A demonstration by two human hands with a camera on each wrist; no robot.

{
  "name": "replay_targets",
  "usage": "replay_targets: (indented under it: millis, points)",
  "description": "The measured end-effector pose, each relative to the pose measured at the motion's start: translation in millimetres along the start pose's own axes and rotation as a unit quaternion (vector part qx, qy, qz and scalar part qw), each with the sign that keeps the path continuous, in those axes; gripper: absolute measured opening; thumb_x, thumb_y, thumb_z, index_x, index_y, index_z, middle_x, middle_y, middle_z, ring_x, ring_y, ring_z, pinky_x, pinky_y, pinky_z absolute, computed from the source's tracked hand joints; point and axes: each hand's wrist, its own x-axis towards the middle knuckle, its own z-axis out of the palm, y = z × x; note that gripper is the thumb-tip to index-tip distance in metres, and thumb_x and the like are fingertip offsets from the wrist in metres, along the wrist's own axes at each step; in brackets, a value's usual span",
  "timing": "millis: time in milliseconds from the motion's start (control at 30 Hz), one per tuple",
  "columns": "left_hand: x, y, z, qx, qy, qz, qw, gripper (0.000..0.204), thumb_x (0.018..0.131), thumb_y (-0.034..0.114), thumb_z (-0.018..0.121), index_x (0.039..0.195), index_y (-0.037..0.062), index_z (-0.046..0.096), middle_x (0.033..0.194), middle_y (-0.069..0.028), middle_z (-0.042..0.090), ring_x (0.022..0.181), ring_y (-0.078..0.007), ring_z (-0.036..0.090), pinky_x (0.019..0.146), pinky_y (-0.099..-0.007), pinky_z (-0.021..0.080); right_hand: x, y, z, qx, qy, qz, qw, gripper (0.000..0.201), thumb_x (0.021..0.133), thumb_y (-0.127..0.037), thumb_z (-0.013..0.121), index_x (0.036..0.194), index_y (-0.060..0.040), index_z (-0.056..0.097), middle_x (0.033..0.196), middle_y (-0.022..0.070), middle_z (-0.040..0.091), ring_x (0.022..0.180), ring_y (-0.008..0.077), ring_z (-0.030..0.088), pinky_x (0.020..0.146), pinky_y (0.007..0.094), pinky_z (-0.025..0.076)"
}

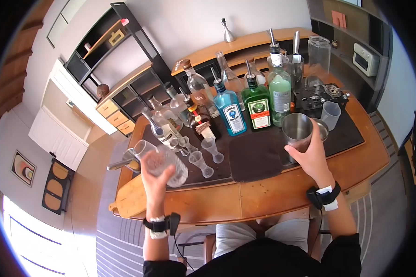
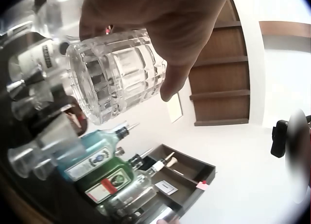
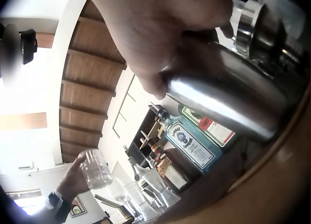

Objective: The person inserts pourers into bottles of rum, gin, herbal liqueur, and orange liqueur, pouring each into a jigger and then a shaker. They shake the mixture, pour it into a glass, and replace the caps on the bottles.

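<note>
My left hand (image 1: 155, 181) grips a clear mixing glass (image 2: 116, 76) with a cut pattern, fingers and thumb around its side. The glass is tipped over on its side above the table's left part, its thick base toward the middle. My right hand (image 1: 315, 159) holds a steel shaker tin (image 3: 223, 88) at the right, thumb on the near side and fingers on the far side. The tin's mouth faces up in the head view. Near the left hand stand several small hourglass-shaped glasses (image 1: 211, 150). A steel strainer cup (image 1: 322, 131) stands beside the tin.
Several bottles line the back of the dark mat, among them a blue bottle (image 1: 231, 111) and a green bottle (image 1: 256, 104). A folded dark cloth (image 1: 255, 157) lies at the middle front. A wooden board (image 1: 131, 196) lies at the left edge, a plastic cup (image 1: 330, 115) at the right.
</note>
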Motion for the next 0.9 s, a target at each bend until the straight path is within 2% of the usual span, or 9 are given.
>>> replay_targets:
  millis: [200, 367, 400, 500, 533, 667, 800, 900]
  points:
    - [-15, -62, -17, 0.073, 0.042, -0.048, 0.995, 0.080, 0.071, 0.011, 0.091, 0.136, 0.0006, 0.046, 0.127, -0.0116, 0.055, 0.112, -0.0216, 0.058, 0.101, -0.0365, 0.047, 2, -5, 6, -0.028, -0.002, 0.002, 1.000, 0.089, 0.075, -0.006, 0.087, 0.148, -0.0028, 0.036, 0.134, 0.0171, 0.058, 0.125, 0.0273, 0.059, 0.105, 0.0393, 0.048]
    - [-2, -76, 4, 0.120, 0.021, -0.043, 0.992, 0.079, 0.069, 0.011, 0.092, 0.131, 0.0008, 0.044, 0.118, -0.0106, 0.055, 0.112, -0.0219, 0.056, 0.099, -0.0368, 0.047, 6, -3, 11, -0.033, 0.003, -0.013, 0.999, 0.088, 0.075, -0.007, 0.087, 0.147, -0.0026, 0.037, 0.134, 0.0178, 0.058, 0.125, 0.0276, 0.059, 0.105, 0.0395, 0.047]
    - [1, -81, 6, 0.127, 0.020, -0.040, 0.991, 0.078, 0.069, 0.011, 0.092, 0.131, 0.0009, 0.044, 0.118, -0.0107, 0.055, 0.111, -0.0218, 0.055, 0.098, -0.0368, 0.047, 7, -2, 10, -0.003, -0.007, -0.009, 1.000, 0.088, 0.075, -0.008, 0.088, 0.147, -0.0026, 0.038, 0.132, 0.0178, 0.059, 0.124, 0.0282, 0.059, 0.104, 0.0398, 0.047]
    - [6, -96, 13, 0.121, 0.027, -0.032, 0.992, 0.077, 0.069, 0.012, 0.092, 0.130, 0.0006, 0.046, 0.118, -0.0113, 0.056, 0.110, -0.0223, 0.056, 0.098, -0.0370, 0.048, 6, 13, 5, -0.054, 0.004, 0.005, 0.998, 0.094, 0.072, -0.017, 0.092, 0.148, -0.0022, 0.039, 0.136, 0.0193, 0.054, 0.126, 0.0331, 0.054, 0.107, 0.0437, 0.044]
    - [7, -97, 15, 0.127, 0.031, -0.036, 0.991, 0.078, 0.069, 0.012, 0.092, 0.131, 0.0005, 0.046, 0.118, -0.0116, 0.056, 0.110, -0.0228, 0.057, 0.099, -0.0374, 0.048, 6, 15, 3, -0.078, -0.002, 0.012, 0.997, 0.096, 0.071, -0.022, 0.093, 0.148, -0.0020, 0.039, 0.139, 0.0207, 0.050, 0.132, 0.0365, 0.048, 0.111, 0.0472, 0.040]
    - [7, -110, 17, 0.131, 0.041, -0.057, 0.989, 0.080, 0.071, 0.015, 0.091, 0.135, -0.0002, 0.045, 0.121, -0.0128, 0.055, 0.113, -0.0244, 0.058, 0.100, -0.0382, 0.047, 6, 15, 4, -0.111, -0.006, -0.002, 0.994, 0.098, 0.071, -0.025, 0.093, 0.148, -0.0013, 0.038, 0.142, 0.0195, 0.048, 0.138, 0.0388, 0.038, 0.113, 0.0506, 0.036]
    - [6, -115, 22, 0.128, 0.037, -0.062, 0.989, 0.079, 0.072, 0.015, 0.090, 0.135, -0.0002, 0.045, 0.122, -0.0124, 0.055, 0.114, -0.0244, 0.057, 0.101, -0.0384, 0.047, 10, 11, 9, -0.130, -0.001, -0.003, 0.991, 0.097, 0.071, -0.025, 0.093, 0.147, -0.0008, 0.038, 0.142, 0.0181, 0.048, 0.137, 0.0391, 0.036, 0.113, 0.0522, 0.035]
    - [7, -108, 24, 0.165, 0.024, -0.056, 0.984, 0.071, 0.074, 0.009, 0.086, 0.132, 0.0013, 0.047, 0.118, -0.0086, 0.054, 0.118, -0.0236, 0.057, 0.102, -0.0380, 0.047, 11, 11, 10, -0.137, -0.002, -0.006, 0.991, 0.097, 0.071, -0.026, 0.093, 0.146, -0.0006, 0.038, 0.142, 0.0182, 0.048, 0.137, 0.0403, 0.036, 0.113, 0.0534, 0.035]
